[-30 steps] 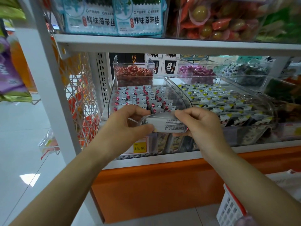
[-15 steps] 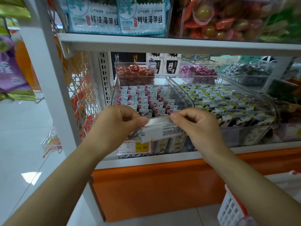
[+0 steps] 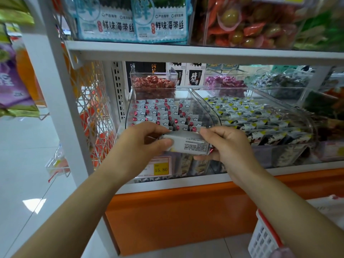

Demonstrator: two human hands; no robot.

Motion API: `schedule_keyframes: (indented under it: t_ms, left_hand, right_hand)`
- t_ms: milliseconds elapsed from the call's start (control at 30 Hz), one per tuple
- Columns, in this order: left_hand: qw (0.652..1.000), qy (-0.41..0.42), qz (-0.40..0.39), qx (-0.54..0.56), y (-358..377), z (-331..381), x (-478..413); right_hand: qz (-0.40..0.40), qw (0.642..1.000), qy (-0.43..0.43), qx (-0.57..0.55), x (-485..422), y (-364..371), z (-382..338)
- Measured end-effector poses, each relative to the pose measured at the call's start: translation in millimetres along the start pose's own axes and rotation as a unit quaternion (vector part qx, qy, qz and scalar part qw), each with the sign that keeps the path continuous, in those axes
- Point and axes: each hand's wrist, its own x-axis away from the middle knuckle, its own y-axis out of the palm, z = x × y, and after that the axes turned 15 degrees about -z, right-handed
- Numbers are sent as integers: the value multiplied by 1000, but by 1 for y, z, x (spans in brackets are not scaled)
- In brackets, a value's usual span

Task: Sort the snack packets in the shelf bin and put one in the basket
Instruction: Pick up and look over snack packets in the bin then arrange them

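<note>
While left hand (image 3: 141, 140) and right hand (image 3: 229, 146) pinch one snack packet (image 3: 188, 143) by its ends in front of the shelf bin (image 3: 210, 112), I'd say dropping it in the basket (image 3: 264, 237) is what's left.

The single view came from a camera worn on the person's head, close before the shelf (image 3: 186, 51) and facing forward and a little down — the bin (image 3: 209, 111) sat just above mid-frame, near enough that both forearms ran up from the bottom corners to the left hand (image 3: 141, 144) and right hand (image 3: 229, 146), which met on a packet (image 3: 188, 144) at the centre. The wide lens bent the edges and took in much around them — goods (image 3: 162, 21) on the upper tier along the top, the floor (image 3: 24, 164) at left, and a corner of the basket (image 3: 264, 237) at lower right, seen from above.
</note>
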Motion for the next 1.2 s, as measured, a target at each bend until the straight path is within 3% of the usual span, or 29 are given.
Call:
schedule_keyframes:
  t_ms: [200,333,433,500,567,633,767,933,1067,1200]
  left_hand:
    - [996,3,68,-50,3,-2,-2]
    - [993,-14,104,-46,1,0,-6]
    - [993,-15,110,-41,-1,2,-10]
    - [975,-9,147,-164,-6,-1,-14]
    - [931,-20,172,-321,-15,-8,-19]
    - [894,-37,144,-422,-22,-17,-23]
    - [886,-93,61,-449,-25,-37,-29]
    - [904,-73,56,-417,-23,-45,-33]
    - [911,-65,54,-404,-20,-48,-33]
    - [916,-55,58,-392,-20,-50,-34]
  right_hand:
    - [-41,996,-31,-75,-1,4,6]
    - [-47,997,-53,11,-3,10,6]
    - [-15,998,-65,-1,-13,11,0]
    - [19,997,-80,-5,-27,9,-7]
    - [59,994,-86,22,-46,9,-11]
    - [87,991,-76,65,-71,11,-12]
    - [82,982,-61,157,-117,19,-10]
    - [14,928,-70,366,-160,25,-4]
    - [-89,885,-56,453,-176,37,-2]
    - [-208,804,-1,558,-183,51,10]
